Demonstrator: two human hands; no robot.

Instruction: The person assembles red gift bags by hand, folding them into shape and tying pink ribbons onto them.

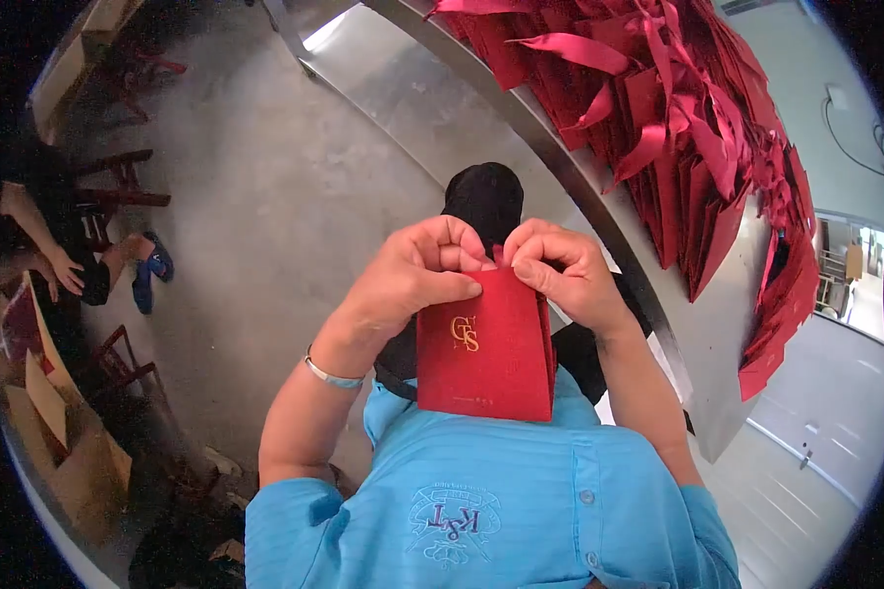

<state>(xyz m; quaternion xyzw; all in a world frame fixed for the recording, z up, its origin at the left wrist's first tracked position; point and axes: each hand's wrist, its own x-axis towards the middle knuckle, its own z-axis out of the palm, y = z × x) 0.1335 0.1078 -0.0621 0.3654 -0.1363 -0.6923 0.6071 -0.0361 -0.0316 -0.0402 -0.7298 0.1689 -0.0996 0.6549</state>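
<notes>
A red paper bag [486, 353] with gold letters hangs in front of the blue shirt, its top edge between my two hands. My left hand [432, 265] is closed on the bag's top edge, the thumb lying on its front face. At the bag's other top corner my right hand [560, 270] pinches with thumb and index finger. A small bit of red ribbon [499, 256] shows between the hands; how far each hand's fingertips hold it is hidden.
On the metal table [614, 231] at the right lies a large pile of red bags [668, 157] with ribbons. A co-worker's arm [34, 221] and blue slipper [152, 270] show at the left, near wooden stools [123, 187] and an open cardboard box [83, 471].
</notes>
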